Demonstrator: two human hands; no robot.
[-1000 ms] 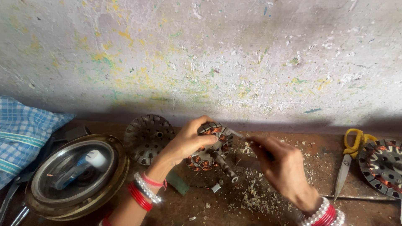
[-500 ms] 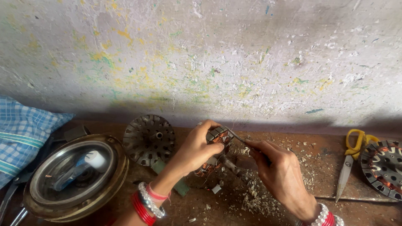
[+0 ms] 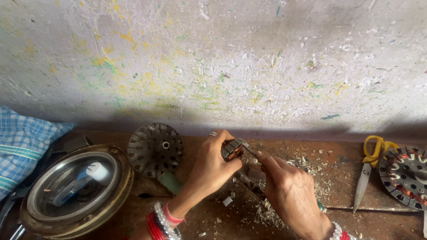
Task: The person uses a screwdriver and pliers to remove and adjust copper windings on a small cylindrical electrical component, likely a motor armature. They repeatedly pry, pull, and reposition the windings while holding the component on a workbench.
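Note:
My left hand (image 3: pixel 212 165) grips a small motor stator with copper windings (image 3: pixel 231 149), held tilted above the reddish floor. My right hand (image 3: pixel 288 194) holds a thin metal tool (image 3: pixel 249 150) whose tip rests against the stator's edge. Both wrists wear red and silver bangles. Most of the stator is hidden behind my left fingers. A dark rod (image 3: pixel 249 184) lies on the floor under my hands.
A dark round slotted rotor (image 3: pixel 155 149) lies to the left, next to a round metal cover (image 3: pixel 75 191) holding small parts. Yellow-handled scissors (image 3: pixel 369 171) and another wound stator (image 3: pixel 407 178) lie at right. Blue checked cloth (image 3: pixel 22 149) at far left. Wall behind; scraps litter the floor.
My left hand has turned and lifted the stator slightly. My right hand has drawn closer, bringing the tool tip up against the stator.

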